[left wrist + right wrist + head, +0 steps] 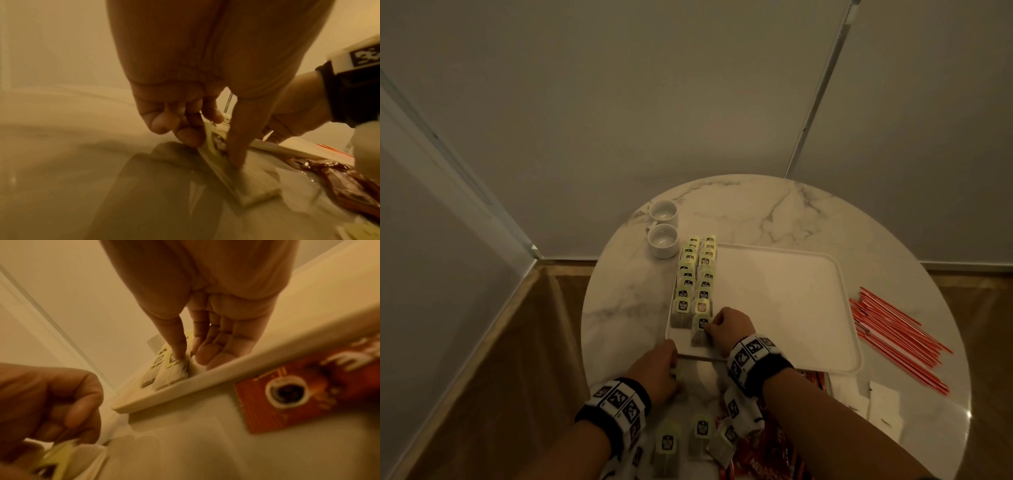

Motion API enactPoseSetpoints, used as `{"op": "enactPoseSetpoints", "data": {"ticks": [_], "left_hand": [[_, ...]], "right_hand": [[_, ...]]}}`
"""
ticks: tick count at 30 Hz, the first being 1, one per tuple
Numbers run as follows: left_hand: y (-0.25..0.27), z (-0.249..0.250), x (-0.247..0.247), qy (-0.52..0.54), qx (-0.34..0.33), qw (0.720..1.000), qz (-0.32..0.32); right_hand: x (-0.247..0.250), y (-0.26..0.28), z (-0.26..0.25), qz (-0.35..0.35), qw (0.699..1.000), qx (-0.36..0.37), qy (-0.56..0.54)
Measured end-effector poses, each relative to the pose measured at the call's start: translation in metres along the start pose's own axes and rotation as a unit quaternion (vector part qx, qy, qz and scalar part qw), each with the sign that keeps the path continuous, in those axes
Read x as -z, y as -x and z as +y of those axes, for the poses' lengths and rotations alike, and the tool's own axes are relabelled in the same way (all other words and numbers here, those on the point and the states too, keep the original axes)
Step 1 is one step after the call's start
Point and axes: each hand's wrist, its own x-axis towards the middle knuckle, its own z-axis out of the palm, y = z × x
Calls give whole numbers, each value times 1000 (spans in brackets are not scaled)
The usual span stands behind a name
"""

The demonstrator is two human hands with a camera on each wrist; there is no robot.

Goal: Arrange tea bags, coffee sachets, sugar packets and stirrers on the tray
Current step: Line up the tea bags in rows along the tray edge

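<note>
A white tray (784, 301) lies on the round marble table (808, 212). Two rows of yellow-tagged tea bags (697, 270) run along its left edge. My right hand (710, 325) is at the near end of the right row, where thumb and fingers pinch a tea bag (174, 368) lying flat on the tray. My left hand (674, 373) is on the table just outside the tray's front-left corner and pinches another tea bag (218, 141) by its tag. Red stirrers (893, 339) lie to the right of the tray, white sugar packets (883, 401) at the near right, and red coffee sachets (756, 455) under my right forearm.
Two white cups (662, 228) stand at the back left of the tray. Loose tea bags (700, 433) lie on the near table edge between my wrists. A coffee sachet (287, 395) lies against the tray rim (185, 389). Walls close in behind the table.
</note>
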Motion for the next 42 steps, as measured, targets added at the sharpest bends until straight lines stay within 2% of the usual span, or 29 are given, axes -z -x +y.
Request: {"op": "enactPoseSetpoints", "data": {"ticks": [3,6,10,13,19,27,36,39,42], "left_hand": [[0,-3,10,23,12,1000,-10],[-4,-4,24,39,17,999,18],[-11,1,48,33,-11,999,40],[-18,5,59,68,-33,995,63],[-37,13,57,134,-49,985,97],[-56,25,48,64,-41,991,111],[-60,14,40,-28,-87,988,127],[-60,9,36,-56,-102,977,180],[-57,4,33,-52,-106,963,244]], "right_hand": [[0,1,1,-2,1000,8,-5],[1,2,3,-3,1000,7,-12],[0,2,3,-7,999,-5,-33],[0,2,4,0,999,-6,-43],[2,1,3,-2,999,-1,-43],[1,3,-2,7,1000,-3,-29],[2,3,-6,-17,999,-25,-17],[1,9,-7,3,1000,-9,-28],[-2,20,-7,13,997,54,-46]]}}
